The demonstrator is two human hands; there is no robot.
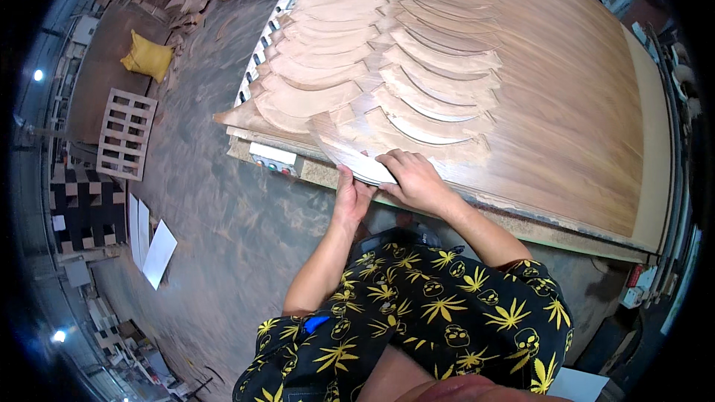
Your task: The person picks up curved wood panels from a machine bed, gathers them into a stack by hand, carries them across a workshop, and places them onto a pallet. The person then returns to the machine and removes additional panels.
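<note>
Both my hands grip a curved wooden piece (339,150) at the near edge of a large wood-grain panel (566,97). My left hand (353,195) is closed on its near end from below, thumb up along the side. The fingers of my right hand (415,180) are bent over the same end from the right. The far end of the piece points away to the left, over the panel. Beyond it, rows of curved cut pieces (428,100) lie in the panel under pale sawdust, with crescent-shaped gaps between them.
A pointed offcut (237,117) juts past the panel's left corner. Below that edge sits a control box with buttons (272,158). On the dusty floor to the left are a slotted board (126,134), a yellow sack (147,56) and white sheets (158,254).
</note>
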